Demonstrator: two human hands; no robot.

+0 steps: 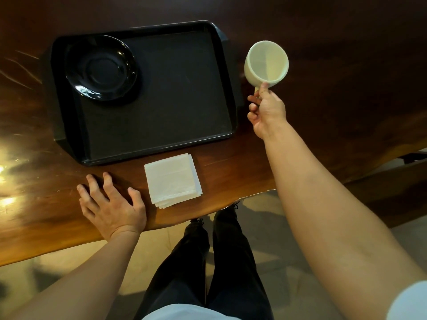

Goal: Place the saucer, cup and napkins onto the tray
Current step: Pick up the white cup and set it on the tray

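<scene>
A black tray (161, 88) lies on the dark wooden table. A glossy black saucer (101, 68) sits in the tray's far left corner. My right hand (265, 109) grips the handle of a cream cup (266, 63), held to the right of the tray and tilted so its empty inside shows. A stack of white napkins (172, 180) lies on the table just in front of the tray's near edge. My left hand (111, 204) rests flat on the table to the left of the napkins, fingers spread, holding nothing.
The wooden table (323, 54) has an irregular near edge (231, 204) close to the napkins. My legs in dark trousers (208, 262) stand below it on a pale floor. Bright light glares off the table's left side (9, 172).
</scene>
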